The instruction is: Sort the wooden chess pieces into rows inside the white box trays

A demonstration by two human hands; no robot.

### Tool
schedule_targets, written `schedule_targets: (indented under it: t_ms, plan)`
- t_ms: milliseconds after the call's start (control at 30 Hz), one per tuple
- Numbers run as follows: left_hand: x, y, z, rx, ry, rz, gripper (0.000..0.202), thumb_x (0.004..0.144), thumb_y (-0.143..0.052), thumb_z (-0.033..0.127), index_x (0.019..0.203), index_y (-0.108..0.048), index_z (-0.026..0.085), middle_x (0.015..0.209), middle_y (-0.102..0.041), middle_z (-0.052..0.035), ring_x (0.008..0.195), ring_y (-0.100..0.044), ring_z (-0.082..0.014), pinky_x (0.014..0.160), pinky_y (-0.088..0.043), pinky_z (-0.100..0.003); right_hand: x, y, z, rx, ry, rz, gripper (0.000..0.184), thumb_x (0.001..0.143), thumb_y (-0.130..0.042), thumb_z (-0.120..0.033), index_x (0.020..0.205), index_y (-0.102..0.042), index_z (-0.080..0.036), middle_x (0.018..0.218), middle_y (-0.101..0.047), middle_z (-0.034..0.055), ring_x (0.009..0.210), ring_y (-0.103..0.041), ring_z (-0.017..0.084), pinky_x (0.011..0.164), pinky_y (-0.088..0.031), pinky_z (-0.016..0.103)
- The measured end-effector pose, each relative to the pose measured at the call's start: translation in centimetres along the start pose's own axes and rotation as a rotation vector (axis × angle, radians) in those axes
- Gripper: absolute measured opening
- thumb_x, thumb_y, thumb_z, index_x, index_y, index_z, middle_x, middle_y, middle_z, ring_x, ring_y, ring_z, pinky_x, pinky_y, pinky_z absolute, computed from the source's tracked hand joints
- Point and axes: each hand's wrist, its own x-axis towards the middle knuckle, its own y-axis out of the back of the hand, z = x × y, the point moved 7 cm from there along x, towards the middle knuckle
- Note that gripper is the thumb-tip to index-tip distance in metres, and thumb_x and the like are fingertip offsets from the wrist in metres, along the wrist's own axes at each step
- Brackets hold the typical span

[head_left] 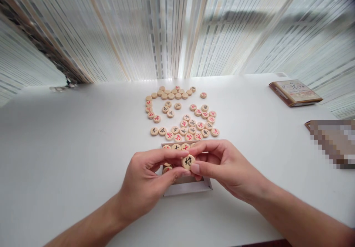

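Observation:
Between my two hands is a round wooden xiangqi piece (188, 162) with a black character on its face, held above an open box. My left hand (151, 178) pinches it from the left with thumb and forefinger. From the right, the fingers and thumb of my right hand (222, 165) grip the same piece. Below them, the shallow cardboard box (188, 191) holds a row of pieces along its far side and a few at its left; my hands hide part of the inside. Just beyond the box lie many loose xiangqi pieces (183, 131), with red or black characters.
Farther back, a group of pieces (171, 96) lies mostly blank side up. A flat printed box (296, 91) sits at the back right of the white table (83, 136). A blurred-out object (332, 143) is at the right edge. Striped curtains (172, 29) hang behind the table.

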Motion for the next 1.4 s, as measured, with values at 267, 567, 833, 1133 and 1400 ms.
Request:
schedule_targets:
  t_ms: [267,567,833,1133,1400]
  plan:
    - [0.0,0.0,0.3,0.071,-0.032,-0.038,0.026,0.087,-0.088,0.017,0.111,-0.09,0.025,0.088,-0.088,-0.0043,0.072,-0.082,-0.0199,0.071,-0.068,-0.026,0.1,0.1,0.0,0.049,-0.045,0.057,0.037,0.058,-0.104,-0.006,0.086,-0.083,-0.017,0.075,-0.079,0.0011,0.066,-0.072,0.011,0.062,-0.06,0.017]
    - [-0.2,-0.6,2.0,0.196,-0.286,-0.116,0.038,0.09,-0.08,0.003,0.122,-0.086,0.022,0.091,-0.088,-0.0031,0.073,-0.082,-0.0173,0.066,-0.065,-0.021,-0.1,-0.2,0.1,-0.063,-0.049,0.097,0.033,0.06,-0.106,-0.016,0.071,-0.075,-0.014,0.06,-0.073,-0.0009,0.053,-0.065,0.009,0.051,-0.054,0.015]
    - [-0.2,-0.8,1.3,0.083,-0.188,-0.141,0.04,0.09,-0.082,0.003,0.122,-0.084,0.027,0.093,-0.088,-0.0005,0.077,-0.082,-0.0143,0.073,-0.064,-0.019,-0.3,-0.9,-0.7,-0.097,0.074,0.018,0.015,0.08,-0.097,-0.023,0.082,-0.083,-0.016,0.075,-0.081,0.0026,0.064,-0.072,0.01,0.063,-0.061,0.016]
    - [0.1,0.6,0.8,0.059,-0.192,0.037,0.037,0.087,-0.085,0.002,0.109,-0.088,0.031,0.103,-0.088,0.0022,0.091,-0.081,-0.0129,0.085,-0.065,-0.019,-1.1,-0.7,-2.7,-0.482,0.439,0.077,0.024,0.088,-0.089,-0.016,0.108,-0.088,-0.029,0.093,-0.084,0.0033,0.088,-0.077,0.017,0.077,-0.063,0.023]
    - [0.2,0.6,1.0,0.035,-0.202,0.037,0.04,0.086,-0.087,0.004,0.114,-0.088,0.032,0.099,-0.086,0.0016,0.084,-0.078,-0.0113,0.08,-0.064,-0.018,-0.8,-0.2,-2.1,-0.356,0.39,0.127,0.026,0.087,-0.09,-0.016,0.11,-0.086,-0.027,0.099,-0.086,0.0039,0.089,-0.083,0.018,0.081,-0.069,0.023]
